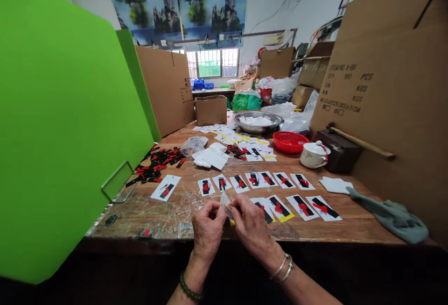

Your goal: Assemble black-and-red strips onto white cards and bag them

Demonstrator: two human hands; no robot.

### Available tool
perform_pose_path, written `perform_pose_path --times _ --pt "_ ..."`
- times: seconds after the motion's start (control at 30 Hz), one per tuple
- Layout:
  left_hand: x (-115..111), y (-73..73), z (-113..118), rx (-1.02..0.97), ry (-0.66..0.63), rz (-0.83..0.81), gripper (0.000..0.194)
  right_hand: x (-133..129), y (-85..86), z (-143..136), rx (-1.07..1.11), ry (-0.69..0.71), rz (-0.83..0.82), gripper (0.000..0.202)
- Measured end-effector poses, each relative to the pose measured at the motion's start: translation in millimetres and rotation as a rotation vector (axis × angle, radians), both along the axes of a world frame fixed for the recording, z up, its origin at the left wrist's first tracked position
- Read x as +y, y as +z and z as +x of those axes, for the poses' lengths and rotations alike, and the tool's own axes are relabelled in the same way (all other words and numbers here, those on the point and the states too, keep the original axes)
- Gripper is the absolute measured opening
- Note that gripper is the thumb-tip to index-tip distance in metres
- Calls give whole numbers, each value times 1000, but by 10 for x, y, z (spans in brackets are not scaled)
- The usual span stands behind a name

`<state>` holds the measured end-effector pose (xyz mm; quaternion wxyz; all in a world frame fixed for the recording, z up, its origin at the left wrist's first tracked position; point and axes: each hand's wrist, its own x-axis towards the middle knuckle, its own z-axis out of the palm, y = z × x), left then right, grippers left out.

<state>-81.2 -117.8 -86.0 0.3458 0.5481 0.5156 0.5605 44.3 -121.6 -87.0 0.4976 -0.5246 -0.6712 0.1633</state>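
Near the table's front edge, my left hand (209, 224) and my right hand (251, 223) meet, fingertips pinched on a small white card (225, 198) that pokes up between them. The fingers hide most of that card. Beyond and to the right of the hands lie two rows of white cards, each with a black and red piece on it, such as the card (303, 207) at the right. Some front cards show yellow edges. One similar card (165, 188) lies apart on the left. A pile of loose black and red pieces (163, 158) is behind it.
A green panel (70, 123) and a wire handle (117, 182) border the left. Farther back are a metal basin (258, 128), a red basket (290, 142) and a lidded white cup (315, 155). A grey cloth (392, 215) lies right, beside a large cardboard box (388, 123).
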Motion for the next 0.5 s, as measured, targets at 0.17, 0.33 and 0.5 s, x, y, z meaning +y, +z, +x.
perform_pose_path --times 0.17,0.33,0.5 --pt "4 -10 55 120 194 105 15 -84 -113 -101 -240 -177 365 20" --pt "-74 0 206 86 129 131 10 22 -46 -25 -189 -188 338 17" --pt "-201 -31 291 -188 20 -43 12 185 -16 90 -8 -203 316 24"
